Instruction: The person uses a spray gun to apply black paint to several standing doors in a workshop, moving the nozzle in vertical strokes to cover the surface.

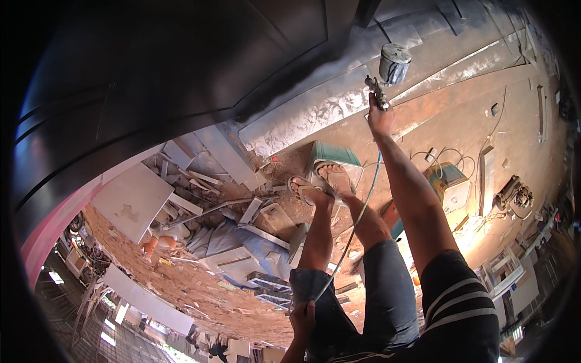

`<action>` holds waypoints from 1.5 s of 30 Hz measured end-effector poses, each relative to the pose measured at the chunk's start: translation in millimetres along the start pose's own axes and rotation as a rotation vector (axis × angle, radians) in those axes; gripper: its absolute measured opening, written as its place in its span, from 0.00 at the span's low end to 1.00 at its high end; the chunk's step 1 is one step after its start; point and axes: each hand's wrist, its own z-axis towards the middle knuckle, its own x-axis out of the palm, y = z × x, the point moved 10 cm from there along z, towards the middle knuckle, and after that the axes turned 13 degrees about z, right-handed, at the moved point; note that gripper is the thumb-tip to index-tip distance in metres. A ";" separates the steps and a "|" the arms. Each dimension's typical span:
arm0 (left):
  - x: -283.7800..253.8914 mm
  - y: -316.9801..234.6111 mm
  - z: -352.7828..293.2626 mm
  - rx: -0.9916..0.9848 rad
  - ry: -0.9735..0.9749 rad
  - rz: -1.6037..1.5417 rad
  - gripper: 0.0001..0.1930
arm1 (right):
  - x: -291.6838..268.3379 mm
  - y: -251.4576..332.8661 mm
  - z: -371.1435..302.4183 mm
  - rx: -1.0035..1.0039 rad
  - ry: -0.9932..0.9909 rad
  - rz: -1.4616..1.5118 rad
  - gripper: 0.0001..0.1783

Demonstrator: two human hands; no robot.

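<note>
My right hand [380, 119] is stretched out to the upper right, its fingers closed round the handle of a metal spray gun [376, 95]. A paint-smeared cup [395, 63] is fixed to the gun. From the gun a thin pale-blue air hose [357, 224] runs down past my legs to my left hand [302, 319], which is closed on it by my thigh. A large dark, glossy panel [163, 66] with grooved lines fills the upper left; the gun is to the right of it. Beneath the panel's edge lies a board [302, 118] blotched with white and grey.
My sandalled feet rest on a green box-like stand [334, 153]. Wood offcuts and boards [134, 196] litter the ground at left. Another green-and-yellow container [449, 184], cables and a dark motor-like machine [514, 195] lie at right. A long plank [478, 91] crosses the upper right.
</note>
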 end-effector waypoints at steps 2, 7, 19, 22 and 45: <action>2.6 6.5 -2.9 -0.017 0.021 0.001 0.16 | 3.0 -5.3 -5.3 0.027 0.031 -0.050 0.23; 3.6 7.1 -4.2 0.007 0.011 -0.070 0.16 | -8.1 34.3 -14.8 0.075 0.080 -0.064 0.25; -94.3 -23.8 -53.4 0.147 -0.088 -0.025 0.18 | -152.1 310.3 -44.5 -0.116 0.150 0.165 0.21; -139.5 -30.0 -70.9 0.231 -0.169 -0.076 0.18 | -201.2 396.6 -64.5 -0.182 0.152 0.186 0.20; -307.6 -136.8 -221.1 0.745 -0.447 -0.203 0.20 | -534.0 865.6 -216.0 -0.786 0.082 0.430 0.22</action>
